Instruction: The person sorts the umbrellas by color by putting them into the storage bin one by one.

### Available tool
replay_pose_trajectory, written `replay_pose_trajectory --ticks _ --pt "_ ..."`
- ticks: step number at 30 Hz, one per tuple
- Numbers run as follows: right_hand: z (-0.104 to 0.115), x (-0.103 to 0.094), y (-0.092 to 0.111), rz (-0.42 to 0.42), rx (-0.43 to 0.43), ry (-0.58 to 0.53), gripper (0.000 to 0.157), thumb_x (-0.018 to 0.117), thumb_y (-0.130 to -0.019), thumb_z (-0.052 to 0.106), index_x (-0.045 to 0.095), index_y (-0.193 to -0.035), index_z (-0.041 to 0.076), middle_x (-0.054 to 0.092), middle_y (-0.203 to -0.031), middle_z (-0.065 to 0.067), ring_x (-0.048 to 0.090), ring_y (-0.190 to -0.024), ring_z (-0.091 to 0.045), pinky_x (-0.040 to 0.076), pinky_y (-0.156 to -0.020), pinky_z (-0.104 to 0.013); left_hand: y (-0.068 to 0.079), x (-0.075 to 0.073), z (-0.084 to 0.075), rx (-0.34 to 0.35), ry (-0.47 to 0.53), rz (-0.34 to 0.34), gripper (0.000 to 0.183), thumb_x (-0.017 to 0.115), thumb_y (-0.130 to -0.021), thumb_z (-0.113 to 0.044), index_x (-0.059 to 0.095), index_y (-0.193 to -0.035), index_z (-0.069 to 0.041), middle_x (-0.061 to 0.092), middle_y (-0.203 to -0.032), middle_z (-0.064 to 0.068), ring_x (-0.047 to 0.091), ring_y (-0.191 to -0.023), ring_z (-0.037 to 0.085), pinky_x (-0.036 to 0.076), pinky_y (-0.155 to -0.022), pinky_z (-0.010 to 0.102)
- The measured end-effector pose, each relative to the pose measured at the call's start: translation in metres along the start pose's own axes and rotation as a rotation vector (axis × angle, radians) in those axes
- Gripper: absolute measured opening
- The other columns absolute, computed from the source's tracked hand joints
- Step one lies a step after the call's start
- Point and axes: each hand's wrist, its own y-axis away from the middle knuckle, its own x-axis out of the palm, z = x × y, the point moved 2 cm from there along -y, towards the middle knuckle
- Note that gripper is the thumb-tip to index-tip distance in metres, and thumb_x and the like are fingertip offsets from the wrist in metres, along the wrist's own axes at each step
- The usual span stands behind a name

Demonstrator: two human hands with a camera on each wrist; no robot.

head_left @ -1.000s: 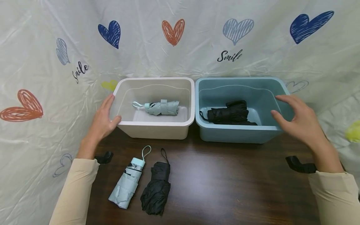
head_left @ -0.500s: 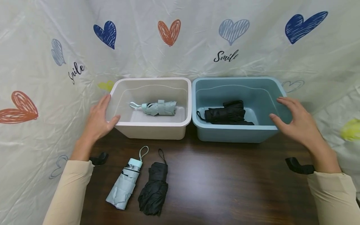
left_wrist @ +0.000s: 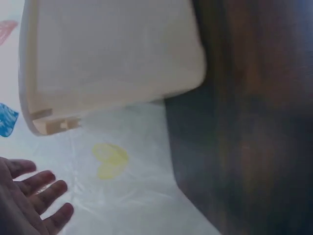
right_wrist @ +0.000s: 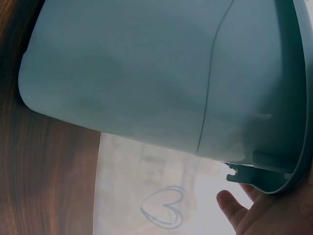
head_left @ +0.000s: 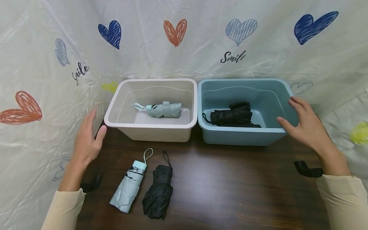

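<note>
Across the middle of the frame, a cream bin [head_left: 161,134] and a blue bin [head_left: 235,137] stand side by side on a dark worktop [head_left: 224,182] — a pale blue umbrella [head_left: 165,110] lying in the first, a black umbrella [head_left: 233,115] in the second, partly hidden by the front wall. At lower left, a loose pale umbrella [head_left: 127,188] and a loose black umbrella [head_left: 158,193] lie near each other, their loops toward the bins. The left hand [head_left: 86,139] hangs apart from the cream bin, its grip released, fingers extended; the right hand [head_left: 306,123] has a slack grip that clasps nothing, its spread fingers appearing to touch the blue bin's outer rim. One-sided pressure there could shove that bin into its neighbour, which has no hand bracing it, and a hard press on the flared rim might tip it. The left wrist's black mount [head_left: 91,184], near the loose pale umbrella, could nudge it if the arm swept low. Edges are tight at the back, where both rims sit close to heart-printed cloth [head_left: 143,57], at the cream bin's left, where worktop meets cloth, and in the sliver between bins; the broadest bare wood spans the lower right — and both bins lie open from above.
</note>
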Motion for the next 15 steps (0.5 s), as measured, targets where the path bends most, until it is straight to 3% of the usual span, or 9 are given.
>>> replay_pose_trajectory --ticks 5,10,15 --pt "-0.001 0.001 0.001 -0.005 0.002 0.006 0.086 0.061 -0.103 0.036 0.020 -0.166 -0.005 0.016 -0.174 -0.028 0.022 -0.156 -0.058 0.019 -0.121 -0.079 0.037 0.005 0.001 -0.059 -0.109 0.043 0.072 0.067 -0.099 -0.036 0.045 -0.155 0.003 0.052 -0.150 0.034 0.049 -0.136 0.056 0.038 -0.109 0.073" --pt "-0.002 0.003 0.001 -0.002 0.002 -0.004 0.087 0.061 -0.103 0.036 0.018 -0.167 -0.003 0.015 -0.175 -0.028 0.022 -0.155 -0.059 0.020 -0.119 -0.080 0.069 0.015 -0.004 -0.110 -0.132 0.142 0.062 0.070 -0.098 -0.037 0.056 -0.146 0.000 0.060 -0.140 0.029 0.058 -0.126 0.050 0.045 -0.100 0.070" --pt "-0.004 0.003 0.000 -0.021 0.007 -0.008 0.087 0.060 -0.102 0.035 0.017 -0.168 -0.002 0.015 -0.175 -0.029 0.024 -0.153 -0.062 0.020 -0.119 -0.081 0.099 0.030 -0.012 -0.178 -0.134 0.252 0.061 0.067 -0.101 -0.044 0.056 -0.147 -0.004 0.064 -0.135 0.021 0.062 -0.124 0.042 0.050 -0.094 0.067"
